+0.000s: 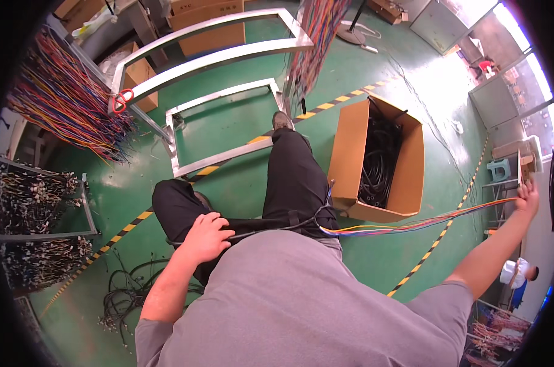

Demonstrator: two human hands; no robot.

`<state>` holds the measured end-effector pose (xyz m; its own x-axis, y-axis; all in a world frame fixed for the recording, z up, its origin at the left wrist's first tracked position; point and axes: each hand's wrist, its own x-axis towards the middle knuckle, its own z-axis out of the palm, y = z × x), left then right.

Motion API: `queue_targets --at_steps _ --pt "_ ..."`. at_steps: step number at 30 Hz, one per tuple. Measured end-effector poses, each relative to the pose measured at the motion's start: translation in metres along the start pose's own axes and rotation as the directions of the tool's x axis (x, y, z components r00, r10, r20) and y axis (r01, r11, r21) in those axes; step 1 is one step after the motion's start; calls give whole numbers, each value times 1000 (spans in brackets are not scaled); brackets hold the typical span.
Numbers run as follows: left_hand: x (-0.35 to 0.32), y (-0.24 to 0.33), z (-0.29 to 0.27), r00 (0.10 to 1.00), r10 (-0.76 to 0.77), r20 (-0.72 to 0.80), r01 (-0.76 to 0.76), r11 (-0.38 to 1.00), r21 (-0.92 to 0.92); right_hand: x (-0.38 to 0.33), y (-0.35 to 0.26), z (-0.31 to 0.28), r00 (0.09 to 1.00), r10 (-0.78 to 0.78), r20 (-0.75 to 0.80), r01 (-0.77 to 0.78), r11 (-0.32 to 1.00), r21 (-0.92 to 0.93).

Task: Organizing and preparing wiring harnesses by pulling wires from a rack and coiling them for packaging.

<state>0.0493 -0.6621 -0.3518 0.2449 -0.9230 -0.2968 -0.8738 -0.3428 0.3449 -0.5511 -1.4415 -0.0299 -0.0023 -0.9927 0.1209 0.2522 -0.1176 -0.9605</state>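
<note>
Across my lap lies a black cable (271, 230), and my left hand (208, 237) rests over it at my left thigh, its fingers curled round it. At my right thigh, thin coloured wires (405, 228) meet the cable, where a dark loop stands up. They stretch far out to the right, yellow, red, blue and white among them. Their far ends are pinched in my right hand (527, 197), with that arm held nearly straight. The fingertips there are small and partly blurred.
An open cardboard box (348, 153) of coiled black cables stands right of my leg. Ahead is a metal frame (222, 162); bundles of coloured wires (69, 98) hang at left. Loose black cables (130, 287) lie on the floor. A rack (38, 235) stands left; a person (517, 273) is far right.
</note>
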Motion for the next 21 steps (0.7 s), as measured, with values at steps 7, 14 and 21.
queue_targets --at_steps 7,14,21 --pt "26 30 -38 984 115 -138 -179 593 -785 -358 170 352 655 207 727 265 838 -477" --pt "109 59 -36 956 -293 21 -190 -674 -714 -548 321 397 25 557 830 382 762 -523" --pt "85 33 -62 739 -635 -225 -623 -517 -587 -538 328 394 -229 619 751 196 785 -588"
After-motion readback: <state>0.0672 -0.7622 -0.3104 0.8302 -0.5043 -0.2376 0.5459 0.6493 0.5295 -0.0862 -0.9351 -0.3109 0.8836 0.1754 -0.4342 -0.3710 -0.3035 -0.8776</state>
